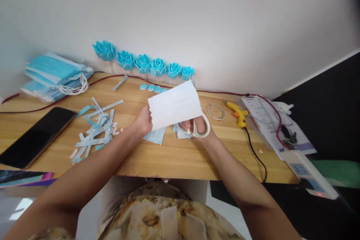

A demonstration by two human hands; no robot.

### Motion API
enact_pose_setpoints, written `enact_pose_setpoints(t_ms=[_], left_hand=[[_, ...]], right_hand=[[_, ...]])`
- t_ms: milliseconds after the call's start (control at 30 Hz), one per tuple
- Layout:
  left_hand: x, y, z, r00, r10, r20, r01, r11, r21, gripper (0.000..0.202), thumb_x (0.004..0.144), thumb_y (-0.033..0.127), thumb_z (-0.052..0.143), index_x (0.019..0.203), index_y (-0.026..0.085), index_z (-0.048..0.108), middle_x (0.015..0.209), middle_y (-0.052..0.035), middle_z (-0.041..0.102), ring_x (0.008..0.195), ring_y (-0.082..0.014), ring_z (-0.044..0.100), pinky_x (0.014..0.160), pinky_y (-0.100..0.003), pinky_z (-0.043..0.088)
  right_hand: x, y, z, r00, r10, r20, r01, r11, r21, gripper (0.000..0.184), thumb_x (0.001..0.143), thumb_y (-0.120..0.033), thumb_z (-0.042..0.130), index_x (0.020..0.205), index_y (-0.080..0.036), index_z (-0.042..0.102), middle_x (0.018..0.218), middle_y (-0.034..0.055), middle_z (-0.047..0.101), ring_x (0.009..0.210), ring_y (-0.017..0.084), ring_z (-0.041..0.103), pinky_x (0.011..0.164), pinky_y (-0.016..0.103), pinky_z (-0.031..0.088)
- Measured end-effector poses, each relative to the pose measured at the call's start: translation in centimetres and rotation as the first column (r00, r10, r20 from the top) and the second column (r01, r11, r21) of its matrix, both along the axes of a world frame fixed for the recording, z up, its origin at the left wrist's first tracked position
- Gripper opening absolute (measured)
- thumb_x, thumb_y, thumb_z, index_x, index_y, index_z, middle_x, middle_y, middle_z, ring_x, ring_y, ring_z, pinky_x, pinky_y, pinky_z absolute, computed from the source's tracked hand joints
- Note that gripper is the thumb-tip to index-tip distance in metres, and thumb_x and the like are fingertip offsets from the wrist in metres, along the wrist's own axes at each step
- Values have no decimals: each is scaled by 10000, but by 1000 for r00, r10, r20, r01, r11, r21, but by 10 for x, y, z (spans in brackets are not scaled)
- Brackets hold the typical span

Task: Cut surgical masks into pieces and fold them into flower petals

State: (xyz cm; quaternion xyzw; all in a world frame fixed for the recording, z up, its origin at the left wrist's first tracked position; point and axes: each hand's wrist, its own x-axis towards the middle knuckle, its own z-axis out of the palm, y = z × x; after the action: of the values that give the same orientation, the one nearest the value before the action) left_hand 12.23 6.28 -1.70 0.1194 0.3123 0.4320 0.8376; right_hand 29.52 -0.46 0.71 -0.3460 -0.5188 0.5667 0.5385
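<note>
My left hand (143, 120) grips the left edge of a white pleated face-mask sheet (174, 105), holding it up over the wooden table (174, 157). My right hand (198, 125) is closed through the white handles of a pair of scissors (197, 129), whose blades are hidden behind the sheet. Under the hands lie small light-blue cut pieces (156, 135).
A pile of blue strips (95, 127) lies left of my hands, with a dark phone (36, 135) and a stack of blue masks (54, 75) farther left. Blue fabric roses (143, 63) line the wall. A yellow glue gun (237, 112), a wire ring (216, 111), papers and a power strip (306, 172) sit right.
</note>
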Motion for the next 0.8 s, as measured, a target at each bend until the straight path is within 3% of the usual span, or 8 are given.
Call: enact_pose_setpoints(t_ms=[67, 167, 267, 367, 433, 533, 667, 800], left_hand=[[3, -3, 9, 999, 33, 5, -33, 999, 16, 329, 1048, 275, 369, 995, 154, 670, 769, -47, 752, 631, -161, 703, 626, -261, 577], [4, -8, 20, 1000, 5, 27, -7, 999, 52, 412, 1075, 383, 322, 1162, 148, 649, 909, -84, 777, 763, -194, 742, 672, -309, 602], [2, -11, 26, 999, -7, 49, 3, 997, 82, 457, 1075, 431, 312, 1204, 143, 643, 952, -97, 779, 807, -207, 747, 676, -316, 605], [0, -11, 29, 995, 30, 91, -42, 990, 134, 371, 1073, 344, 353, 1179, 169, 662, 1003, -66, 783, 857, -197, 748, 725, -318, 613], [-4, -11, 30, 988, 63, 143, -88, 980, 177, 351, 1068, 295, 357, 1165, 183, 675, 1061, -51, 780, 955, -192, 744, 795, -309, 611], [-9, -11, 32, 967, 100, 234, -156, 960, 233, 385, 1067, 372, 365, 1175, 188, 684, 1161, -60, 762, 1196, -204, 674, 936, -300, 581], [-9, -14, 35, 949, 106, 297, -191, 943, 274, 442, 1032, 506, 437, 1271, 209, 660, 1297, -77, 714, 1382, -238, 546, 1083, -364, 520], [-2, -20, 33, 949, 88, 304, -175, 946, 273, 382, 1033, 405, 478, 1342, 233, 623, 1321, -76, 704, 1390, -250, 538, 1117, -428, 494]], right_hand=[[1, 8, 0, 991, -122, -59, 119, 991, -54, 581, 792, -752, 654, 620, -220, 499, 490, -47, 422, 429, 93, 369, 427, 257, 305], [3, 17, -4, 972, -187, -145, 170, 978, -121, 575, 771, -761, 668, 654, -229, 482, 510, -57, 390, 441, 91, 347, 419, 248, 295], [4, 18, -8, 974, -174, -146, 153, 978, -141, 582, 769, -790, 642, 685, -232, 501, 531, -46, 411, 451, 102, 374, 408, 250, 290], [4, 14, -9, 984, -130, -124, 114, 985, -128, 581, 785, -788, 630, 701, -222, 534, 546, -36, 436, 463, 103, 382, 414, 252, 295], [2, 12, -8, 984, -126, -129, 113, 988, -110, 580, 788, -780, 637, 689, -217, 533, 543, -38, 427, 462, 98, 374, 416, 248, 292], [0, 13, -5, 967, -186, -177, 168, 979, -113, 577, 771, -765, 672, 679, -219, 507, 549, -47, 406, 464, 91, 362, 420, 237, 294], [-2, 16, -3, 942, -256, -219, 216, 958, -190, 602, 723, -790, 694, 704, -215, 516, 582, -47, 433, 464, 80, 363, 417, 229, 316], [-5, 14, -9, 972, -168, -165, 123, 959, -254, 654, 713, -833, 655, 657, -198, 512, 521, -59, 393, 431, 72, 377, 395, 217, 299]])
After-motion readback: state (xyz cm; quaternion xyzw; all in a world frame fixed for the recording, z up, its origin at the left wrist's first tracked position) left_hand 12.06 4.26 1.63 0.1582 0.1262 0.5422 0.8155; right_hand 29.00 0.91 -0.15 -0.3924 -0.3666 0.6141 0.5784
